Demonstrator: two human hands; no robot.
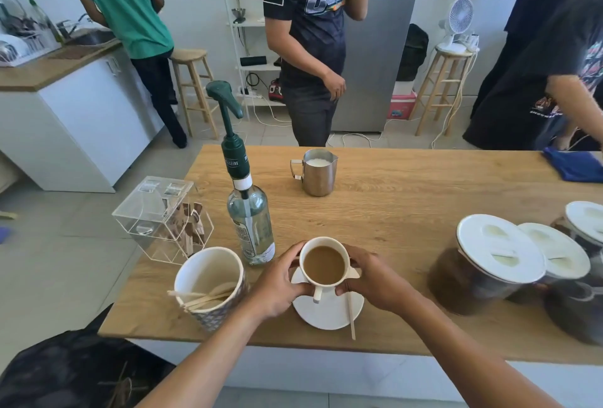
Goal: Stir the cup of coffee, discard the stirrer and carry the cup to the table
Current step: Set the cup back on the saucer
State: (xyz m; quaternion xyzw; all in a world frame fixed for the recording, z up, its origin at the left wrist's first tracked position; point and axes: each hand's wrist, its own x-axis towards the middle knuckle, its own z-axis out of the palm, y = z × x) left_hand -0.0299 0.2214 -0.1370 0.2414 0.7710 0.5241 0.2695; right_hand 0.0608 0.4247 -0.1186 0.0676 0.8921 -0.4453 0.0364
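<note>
A white cup of milky coffee [323, 264] is held just above a white saucer [329, 313] near the front edge of the wooden counter [408, 198]. My left hand [277, 283] wraps its left side and my right hand [372, 280] wraps its right side. The cup's handle points toward me. A wooden stirrer [351, 314] lies across the saucer's right rim, its end sticking out over the counter.
Left of the cup stand a patterned mug with used stirrers [208, 287], a pump bottle [249, 211] and a clear acrylic box [163, 218]. A steel milk jug [318, 172] sits behind. White-lidded jars [489, 264] stand right. Three people stand beyond the counter.
</note>
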